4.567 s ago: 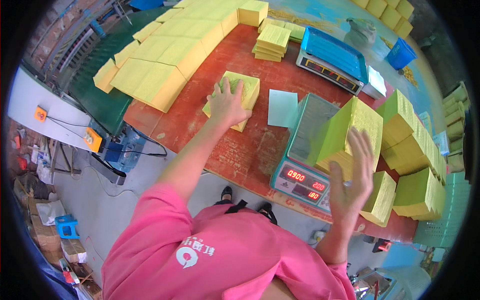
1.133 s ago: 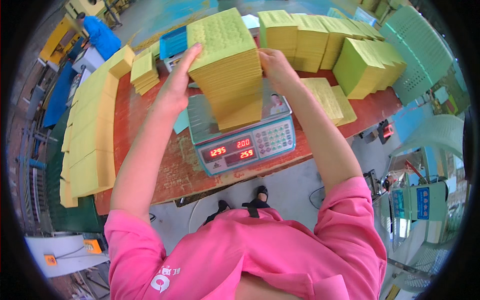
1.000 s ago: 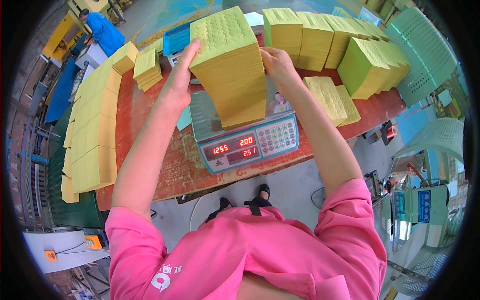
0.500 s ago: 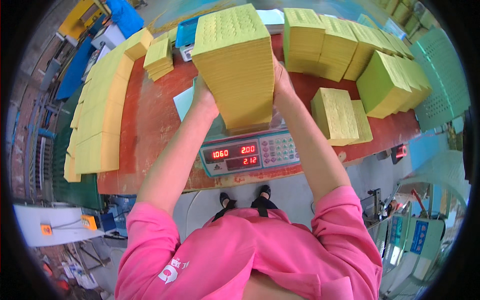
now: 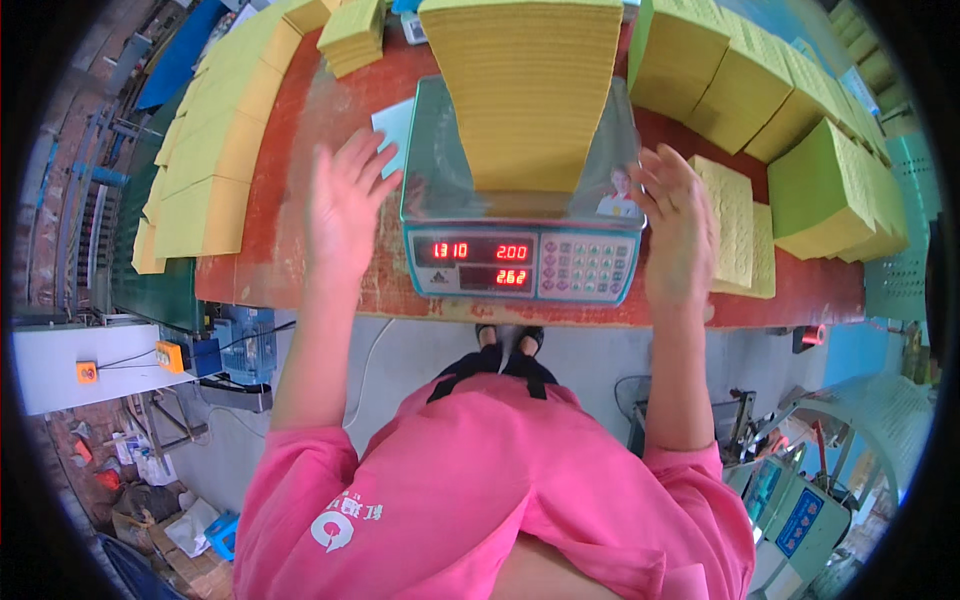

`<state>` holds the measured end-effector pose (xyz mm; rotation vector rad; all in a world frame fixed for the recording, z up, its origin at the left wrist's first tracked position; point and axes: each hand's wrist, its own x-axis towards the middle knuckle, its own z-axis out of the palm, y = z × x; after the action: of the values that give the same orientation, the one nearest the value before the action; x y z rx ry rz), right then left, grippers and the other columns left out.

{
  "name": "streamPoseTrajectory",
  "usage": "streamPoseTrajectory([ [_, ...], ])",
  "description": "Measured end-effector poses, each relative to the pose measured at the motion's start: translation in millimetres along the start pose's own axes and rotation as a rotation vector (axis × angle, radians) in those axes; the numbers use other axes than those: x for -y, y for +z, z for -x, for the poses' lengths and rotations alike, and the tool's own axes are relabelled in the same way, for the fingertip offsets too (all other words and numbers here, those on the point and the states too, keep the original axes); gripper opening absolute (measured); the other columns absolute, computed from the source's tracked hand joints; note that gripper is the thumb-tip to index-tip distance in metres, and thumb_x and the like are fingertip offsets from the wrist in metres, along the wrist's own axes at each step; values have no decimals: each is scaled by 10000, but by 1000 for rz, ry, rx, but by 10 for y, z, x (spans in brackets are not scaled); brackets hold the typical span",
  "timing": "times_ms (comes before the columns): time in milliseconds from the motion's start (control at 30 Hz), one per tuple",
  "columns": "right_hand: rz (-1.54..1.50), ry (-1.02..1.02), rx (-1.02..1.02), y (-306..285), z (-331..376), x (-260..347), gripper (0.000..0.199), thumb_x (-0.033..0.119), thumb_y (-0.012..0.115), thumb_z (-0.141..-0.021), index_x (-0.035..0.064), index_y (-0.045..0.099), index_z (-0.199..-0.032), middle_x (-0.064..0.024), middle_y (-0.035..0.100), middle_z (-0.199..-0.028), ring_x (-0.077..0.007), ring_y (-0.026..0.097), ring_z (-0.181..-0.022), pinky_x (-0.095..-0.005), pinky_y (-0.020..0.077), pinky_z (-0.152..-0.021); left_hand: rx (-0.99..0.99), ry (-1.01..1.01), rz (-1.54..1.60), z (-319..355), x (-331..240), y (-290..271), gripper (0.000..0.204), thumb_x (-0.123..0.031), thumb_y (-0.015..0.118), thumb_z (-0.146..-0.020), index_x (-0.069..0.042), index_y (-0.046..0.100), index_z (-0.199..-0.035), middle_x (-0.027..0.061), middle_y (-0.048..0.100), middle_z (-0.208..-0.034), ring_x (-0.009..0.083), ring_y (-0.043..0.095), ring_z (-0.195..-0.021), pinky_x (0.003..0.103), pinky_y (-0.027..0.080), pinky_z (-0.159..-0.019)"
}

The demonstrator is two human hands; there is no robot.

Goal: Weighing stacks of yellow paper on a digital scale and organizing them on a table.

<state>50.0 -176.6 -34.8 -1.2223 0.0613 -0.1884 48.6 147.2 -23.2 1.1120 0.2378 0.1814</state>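
A tall stack of yellow paper sheets [image 5: 524,105] stands on the metal pan of a teal-rimmed weighing scale [image 5: 600,272]. Red digits glow on the scale's display, beside its keypad. To the left of the stack, my left hand [image 5: 345,205] is raised with fingers spread and holds nothing. My right hand [image 5: 680,225] hovers by the scale's right edge, fingers apart and slightly curled, with nothing in it. Both hands are apart from the stack. A pale sheet [image 5: 393,137] lies partly under the scale's left side. The top of the tall stack is cut off by the frame.
Yellow stacks [image 5: 232,140] line the left side of the red table [image 5: 300,215]. A small low stack [image 5: 352,38] sits behind. More yellow stacks [image 5: 690,60] stand at the right, with a shorter pair [image 5: 725,215] near my right hand. Machinery [image 5: 800,520] is at lower right.
Both hands have let go of the tall paper stack and moved outward to either side. The stack now rests on the scale, and the display's digits have changed. The view has shifted.
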Motion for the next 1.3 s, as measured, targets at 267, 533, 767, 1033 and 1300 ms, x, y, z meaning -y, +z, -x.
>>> streamPoseTrajectory([
  [267,-32,157,-107,-191,831,-27,328,154,410,-1039,-40,588,-1235,-139,663,-1072,-227,645,-995,-349,494,-897,-158,-209,-8,724,135,-892,437,-333,454,-1024,22,554,-1259,155,614,-1232,238,590,-1126,389,460,-994],
  [533,-117,97,-72,-46,927,7,269,103,445,-1023,-31,622,-1175,-130,671,-1034,-225,655,-948,-353,508,-874,-2,-111,9,567,-39,-413,361,-281,495,-1009,22,605,-1170,164,648,-1133,240,627,-1042,368,499,-916],
  [767,-134,91,-117,-40,939,14,262,89,450,-1016,-44,619,-1166,-132,667,-1012,-233,654,-926,-357,514,-857,134,-69,17,445,-182,-206,361,-262,486,-1008,23,587,-1204,158,639,-1155,227,615,-1051,358,496,-920],
  [1033,-179,95,-132,-43,946,18,234,77,470,-1002,-49,620,-1131,-133,669,-1001,-222,654,-917,-364,528,-855,198,361,-201,244,-695,309,228,-134,497,-1001,32,617,-1103,149,676,-1049,211,657,-949,327,518,-840],
  [1300,-233,109,-79,49,935,91,217,72,483,-1002,-34,628,-1124,-123,681,-974,-202,664,-916,-356,541,-850,500,1022,-788,-11,-1089,1070,225,-74,664,-898,7,656,-1107,118,660,-1164,210,641,-1071,322,507,-926],
])
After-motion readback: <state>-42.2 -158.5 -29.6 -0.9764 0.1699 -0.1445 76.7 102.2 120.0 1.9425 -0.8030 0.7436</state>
